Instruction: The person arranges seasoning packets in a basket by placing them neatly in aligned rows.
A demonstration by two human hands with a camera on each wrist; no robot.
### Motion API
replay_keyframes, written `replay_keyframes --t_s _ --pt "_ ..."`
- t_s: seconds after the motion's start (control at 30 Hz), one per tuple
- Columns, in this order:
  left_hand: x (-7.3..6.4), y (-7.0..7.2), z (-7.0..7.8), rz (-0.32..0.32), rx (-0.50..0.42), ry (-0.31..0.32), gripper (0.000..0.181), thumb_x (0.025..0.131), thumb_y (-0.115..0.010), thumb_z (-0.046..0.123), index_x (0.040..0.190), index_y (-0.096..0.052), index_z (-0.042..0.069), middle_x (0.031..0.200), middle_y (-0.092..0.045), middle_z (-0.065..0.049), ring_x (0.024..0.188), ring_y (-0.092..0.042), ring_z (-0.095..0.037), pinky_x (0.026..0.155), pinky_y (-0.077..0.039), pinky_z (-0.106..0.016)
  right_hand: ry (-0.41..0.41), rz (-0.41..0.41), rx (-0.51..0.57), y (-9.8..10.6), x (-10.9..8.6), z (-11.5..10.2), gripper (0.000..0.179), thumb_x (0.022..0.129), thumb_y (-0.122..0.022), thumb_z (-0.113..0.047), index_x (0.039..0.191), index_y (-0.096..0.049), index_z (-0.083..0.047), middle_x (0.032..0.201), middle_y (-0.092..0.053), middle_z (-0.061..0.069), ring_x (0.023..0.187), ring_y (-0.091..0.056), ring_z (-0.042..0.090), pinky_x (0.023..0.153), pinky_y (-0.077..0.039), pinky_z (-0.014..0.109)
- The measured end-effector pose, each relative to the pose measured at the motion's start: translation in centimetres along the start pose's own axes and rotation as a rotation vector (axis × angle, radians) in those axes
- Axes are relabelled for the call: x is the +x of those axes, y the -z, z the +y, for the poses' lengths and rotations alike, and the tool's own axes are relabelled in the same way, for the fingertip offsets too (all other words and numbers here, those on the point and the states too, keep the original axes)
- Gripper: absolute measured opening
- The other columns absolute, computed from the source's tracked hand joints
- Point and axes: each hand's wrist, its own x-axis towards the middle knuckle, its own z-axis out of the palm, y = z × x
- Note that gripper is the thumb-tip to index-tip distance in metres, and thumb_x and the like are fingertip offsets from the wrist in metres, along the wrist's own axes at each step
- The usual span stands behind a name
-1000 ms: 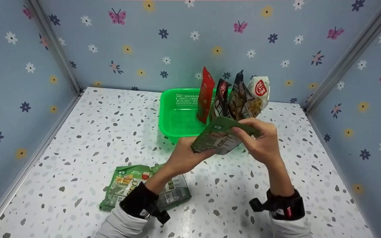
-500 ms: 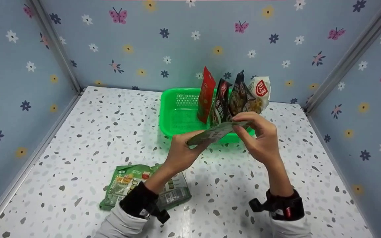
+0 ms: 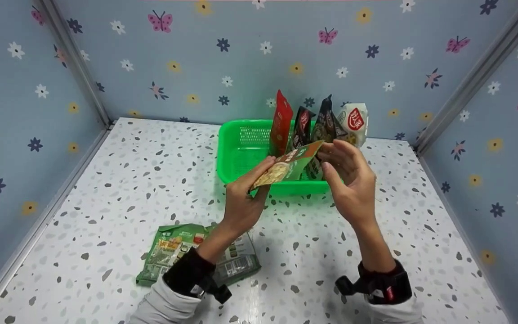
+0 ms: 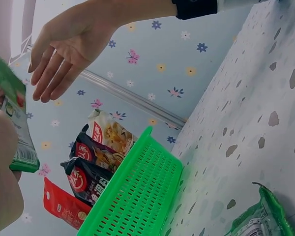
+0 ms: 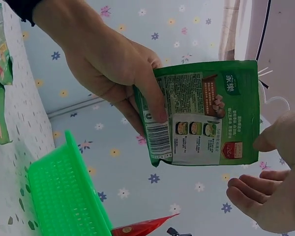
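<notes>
My left hand (image 3: 243, 202) pinches one end of a green food seasoning packet (image 3: 292, 163), tilted above the green basket's front rim. In the right wrist view the thumb presses the packet's printed back (image 5: 196, 113) beside the barcode. My right hand (image 3: 353, 189) is close to the packet's other end, its fingers loosely extended; the left wrist view shows that hand (image 4: 71, 49) apart from the packet. Inside the green plastic basket (image 3: 221, 155) stand a red packet (image 3: 280, 123), two dark packets (image 3: 301, 130) (image 3: 325, 121) and a white packet (image 3: 353, 120).
Green packets (image 3: 169, 252) lie on the speckled white table (image 3: 106, 189) at the front left, partly under my left forearm. Flower-patterned blue walls (image 3: 250, 54) enclose the table at the back and both sides.
The green packet has turned over, from its printed back through edge-on to its front facing up. My right hand has let go of its end and moved slightly off.
</notes>
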Motion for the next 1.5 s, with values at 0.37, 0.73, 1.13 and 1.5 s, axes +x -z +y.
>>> replay_keyframes --t_s 0.37,0.73,1.13,1.5 --pt "-0.1 -0.3 0.0 0.043 0.112 -0.060 0.046 0.109 -0.067 -0.007 0.155 -0.063 -0.006 0.160 -0.065 -0.026 0.155 -0.060 -0.042 0.132 -0.049 -0.038 -0.118 -0.250 -0.022 -1.4 -1.3 -1.1 0.057 0.107 -0.072 -0.001 0.161 -0.055 0.003 0.158 -0.067 0.022 0.147 -0.067 0.036 0.124 -0.056 0.032" --pt "-0.8 -0.9 -0.5 0.051 0.382 -0.307 0.059 0.097 -0.063 -0.026 0.152 -0.065 -0.006 0.157 -0.067 -0.025 0.154 -0.060 -0.042 0.138 -0.041 -0.047 -0.182 -0.380 0.105 -2.5 -2.5 -2.1 0.060 0.109 -0.068 -0.006 0.166 -0.049 0.002 0.157 -0.066 0.022 0.143 -0.070 0.032 0.115 -0.063 0.035" --pt "-1.2 -1.1 -0.2 0.071 0.558 -0.430 0.051 0.100 -0.070 -0.018 0.149 -0.068 -0.005 0.153 -0.072 -0.023 0.144 -0.068 -0.042 0.139 -0.041 -0.047 -0.188 -0.191 0.074 -3.6 -3.0 -1.7 0.031 0.115 -0.060 -0.009 0.140 -0.070 0.007 0.091 -0.064 0.005 0.084 -0.064 0.016 0.076 -0.056 0.028" --pt "-1.3 -1.5 -0.2 0.032 0.587 -0.438 0.050 0.102 -0.069 -0.015 0.152 -0.066 -0.006 0.155 -0.070 -0.023 0.145 -0.068 -0.041 0.140 -0.040 -0.046 -0.183 -0.115 0.203 -3.7 -2.9 -1.5 0.035 0.120 -0.049 -0.014 0.122 -0.073 0.012 0.086 -0.065 0.000 0.078 -0.065 0.010 0.073 -0.058 0.024"
